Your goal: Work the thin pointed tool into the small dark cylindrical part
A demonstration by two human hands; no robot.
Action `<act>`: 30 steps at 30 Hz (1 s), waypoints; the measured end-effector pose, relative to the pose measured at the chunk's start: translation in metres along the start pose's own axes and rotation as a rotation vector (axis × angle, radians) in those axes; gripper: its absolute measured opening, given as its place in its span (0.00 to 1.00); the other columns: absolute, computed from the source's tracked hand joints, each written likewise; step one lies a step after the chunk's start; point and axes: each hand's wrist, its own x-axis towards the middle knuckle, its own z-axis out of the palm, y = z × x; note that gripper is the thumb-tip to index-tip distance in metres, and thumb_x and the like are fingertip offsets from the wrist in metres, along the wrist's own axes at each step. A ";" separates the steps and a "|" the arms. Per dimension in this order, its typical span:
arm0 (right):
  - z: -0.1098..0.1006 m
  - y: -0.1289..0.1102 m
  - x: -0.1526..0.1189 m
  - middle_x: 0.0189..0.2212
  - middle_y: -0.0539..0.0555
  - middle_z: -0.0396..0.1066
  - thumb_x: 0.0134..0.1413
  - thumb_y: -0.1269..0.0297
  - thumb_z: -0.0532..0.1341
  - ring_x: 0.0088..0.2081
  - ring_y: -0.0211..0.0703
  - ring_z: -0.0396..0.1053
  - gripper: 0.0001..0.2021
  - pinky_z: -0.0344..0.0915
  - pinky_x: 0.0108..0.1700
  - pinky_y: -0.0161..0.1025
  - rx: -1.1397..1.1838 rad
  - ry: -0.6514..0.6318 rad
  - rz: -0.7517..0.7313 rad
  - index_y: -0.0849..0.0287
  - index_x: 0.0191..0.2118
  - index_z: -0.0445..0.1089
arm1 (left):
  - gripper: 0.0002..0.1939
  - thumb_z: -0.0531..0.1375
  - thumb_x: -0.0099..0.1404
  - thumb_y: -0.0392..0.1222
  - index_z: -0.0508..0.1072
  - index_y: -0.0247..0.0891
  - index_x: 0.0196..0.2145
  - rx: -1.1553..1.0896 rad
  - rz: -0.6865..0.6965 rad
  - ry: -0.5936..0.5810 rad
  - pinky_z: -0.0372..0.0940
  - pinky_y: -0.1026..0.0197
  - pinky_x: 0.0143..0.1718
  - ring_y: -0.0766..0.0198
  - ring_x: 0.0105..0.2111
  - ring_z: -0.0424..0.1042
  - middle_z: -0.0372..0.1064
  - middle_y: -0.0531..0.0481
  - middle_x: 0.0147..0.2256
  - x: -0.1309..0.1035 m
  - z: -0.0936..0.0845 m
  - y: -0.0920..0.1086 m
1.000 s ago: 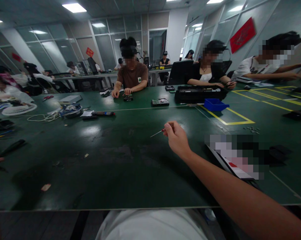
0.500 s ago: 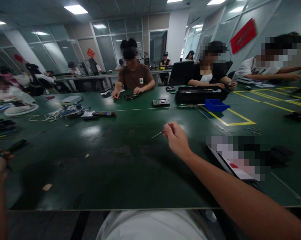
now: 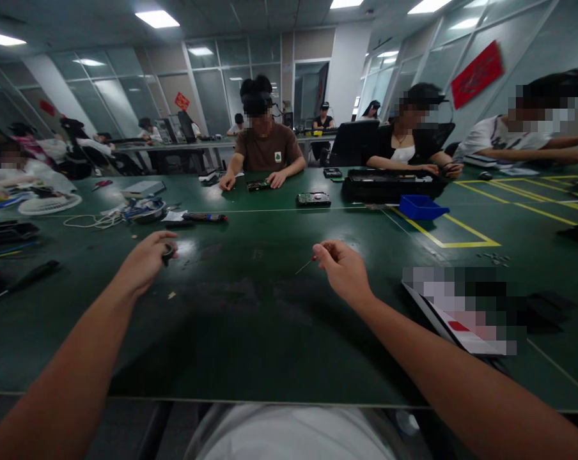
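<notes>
Pinched thin tool (image 3: 305,265) btwn thumb & fingers of R hand (image 3: 344,275), prob by its handle to leave the shaft bare, pointing it left & toward the near edge of the tabletop (image 3: 250,345); held it btwn near & far edges, couldn't tell whether touching w/ tip; curled fingers of L hand (image 3: 142,262) round small dark item (image 3: 167,254), well left of tool, couldn't make out what, prob gripped so as not to drop it; saw hard drive (image 3: 313,199) beyond, toward far edge, & blue tray (image 3: 421,207) right of it, prob walled to keep loose bits in; saw flat item (image 3: 454,310), top blurred, nearer near edge, right of R hand, prob laid there to be out of the way
</notes>
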 end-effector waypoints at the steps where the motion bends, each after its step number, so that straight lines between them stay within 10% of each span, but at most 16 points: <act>1: 0.000 0.000 0.000 0.26 0.52 0.74 0.60 0.47 0.59 0.27 0.42 0.69 0.17 0.63 0.32 0.40 -0.003 0.001 0.000 0.57 0.35 0.73 | 0.22 0.54 0.55 0.34 0.70 0.34 0.49 -0.062 0.013 -0.058 0.61 0.64 0.37 0.66 0.33 0.69 0.70 0.52 0.34 -0.003 0.013 0.010; 8: 0.000 -0.001 0.001 0.26 0.52 0.74 0.60 0.47 0.60 0.27 0.43 0.70 0.17 0.64 0.32 0.41 0.020 0.002 0.006 0.57 0.35 0.74 | 0.23 0.58 0.54 0.38 0.71 0.35 0.49 -0.085 0.080 -0.333 0.63 0.60 0.35 0.59 0.35 0.70 0.71 0.48 0.35 -0.036 0.103 0.065; 15: 0.001 -0.001 0.000 0.27 0.53 0.74 0.60 0.50 0.58 0.28 0.43 0.71 0.17 0.67 0.33 0.42 0.133 0.042 -0.023 0.59 0.40 0.74 | 0.20 0.59 0.59 0.27 0.69 0.36 0.50 0.089 0.295 -0.434 0.65 0.54 0.48 0.55 0.45 0.72 0.72 0.42 0.46 -0.064 0.171 0.065; 30: 0.004 0.001 -0.001 0.31 0.54 0.76 0.60 0.50 0.60 0.31 0.44 0.74 0.14 0.70 0.34 0.43 0.263 0.020 -0.035 0.56 0.39 0.71 | 0.22 0.63 0.61 0.31 0.74 0.41 0.53 0.018 0.414 -0.484 0.62 0.51 0.59 0.55 0.52 0.71 0.74 0.46 0.51 -0.071 0.179 0.039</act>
